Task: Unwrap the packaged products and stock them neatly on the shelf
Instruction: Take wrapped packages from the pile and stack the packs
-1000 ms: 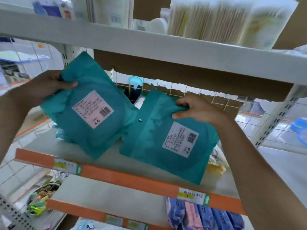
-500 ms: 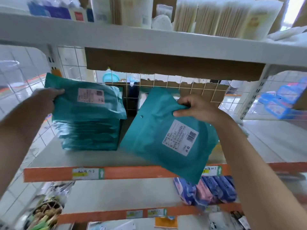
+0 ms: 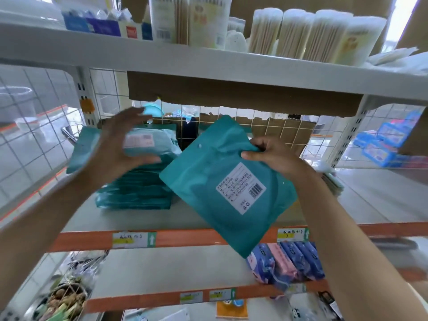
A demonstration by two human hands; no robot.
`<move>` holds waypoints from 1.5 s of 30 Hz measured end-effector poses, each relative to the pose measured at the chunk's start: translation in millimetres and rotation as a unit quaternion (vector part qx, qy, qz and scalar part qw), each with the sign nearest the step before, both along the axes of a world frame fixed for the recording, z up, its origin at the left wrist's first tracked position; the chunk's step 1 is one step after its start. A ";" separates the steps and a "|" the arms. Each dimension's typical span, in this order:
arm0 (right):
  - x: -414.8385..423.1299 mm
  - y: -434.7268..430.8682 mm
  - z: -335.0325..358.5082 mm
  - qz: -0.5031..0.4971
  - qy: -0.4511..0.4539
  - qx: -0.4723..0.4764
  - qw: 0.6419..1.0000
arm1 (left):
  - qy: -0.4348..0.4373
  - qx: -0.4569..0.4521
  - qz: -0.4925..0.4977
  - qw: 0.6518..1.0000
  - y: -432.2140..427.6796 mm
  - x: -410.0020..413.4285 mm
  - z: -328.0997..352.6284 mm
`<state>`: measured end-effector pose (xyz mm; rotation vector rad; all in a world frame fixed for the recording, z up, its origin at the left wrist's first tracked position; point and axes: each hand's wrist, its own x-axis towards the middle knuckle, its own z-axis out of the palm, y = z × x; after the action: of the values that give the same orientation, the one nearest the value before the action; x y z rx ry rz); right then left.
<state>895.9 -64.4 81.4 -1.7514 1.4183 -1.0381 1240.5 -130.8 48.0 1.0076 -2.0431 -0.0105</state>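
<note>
A stack of teal pouches [image 3: 136, 193] lies on the left of the middle shelf [image 3: 196, 237]. My left hand [image 3: 120, 144] hovers over the stack's top pouch [image 3: 148, 141], fingers spread, blurred by motion; whether it touches is unclear. My right hand [image 3: 273, 156] grips the upper right edge of another teal pouch [image 3: 222, 188] with a white barcode label, held tilted in front of the shelf's orange edge.
The upper shelf [image 3: 208, 59] carries cotton-swab tubes [image 3: 312, 33] and boxes. A torn cardboard strip [image 3: 243, 96] hangs under it. Blue and pink packs [image 3: 287, 262] sit on the lower shelf. A wire grid [image 3: 266, 126] backs the shelf.
My left hand has let go of its pouch on top of the stack and lifted, fingers spread. The right hand still holds its pouch in about the same place.
</note>
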 end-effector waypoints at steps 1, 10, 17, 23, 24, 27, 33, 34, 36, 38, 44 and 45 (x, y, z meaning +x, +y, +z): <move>-1.8 -0.8 -2.4 0.003 -0.026 0.007 1.000 | -0.058 -0.039 -0.043 0.997 23.3 -19.8 6.0; -11.0 -8.0 -18.1 0.009 -0.207 0.138 0.968 | -0.257 -0.251 -0.219 0.907 59.7 -94.2 -13.0; -17.4 4.4 -25.0 -0.072 -0.132 0.110 0.983 | -0.118 -0.258 -0.219 0.934 52.2 -118.5 3.9; -34.4 39.0 -13.7 -0.003 -0.121 -0.124 0.985 | -0.069 -0.170 -0.166 0.969 33.7 -132.2 24.4; -37.4 44.2 -13.1 0.012 -0.129 -0.137 0.982 | -0.057 -0.158 -0.158 0.973 32.8 -136.2 30.3; -39.8 55.9 -13.3 0.048 -0.131 -0.121 0.983 | -0.033 -0.146 -0.149 0.977 30.1 -150.0 49.6; -35.8 57.6 -25.7 -0.068 -0.048 -0.172 0.982 | -0.058 -0.209 -0.167 0.962 24.8 -178.3 61.3; -37.2 56.1 -29.7 -0.097 -0.054 -0.191 0.975 | -0.060 -0.222 -0.167 0.959 26.1 -182.4 61.4; -42.3 54.3 -34.8 -0.145 -0.088 -0.214 0.962 | -0.051 -0.249 -0.161 0.954 29.5 -188.5 60.3; -48.0 54.3 -36.2 -0.170 -0.122 -0.231 0.950 | -0.014 -0.261 -0.127 0.957 33.4 -190.5 56.8; -75.0 71.6 -38.2 -0.170 -0.226 -0.223 0.933 | 0.172 -0.149 -0.001 0.974 42.8 -175.4 31.3; -78.5 74.0 -40.8 -0.177 -0.239 -0.218 0.930 | 0.209 -0.091 -0.011 0.974 44.7 -173.4 25.1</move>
<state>817.4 9.6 40.5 -1.3900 1.2686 -1.9485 1067.1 -86.2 73.1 0.7901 -1.6369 -0.0436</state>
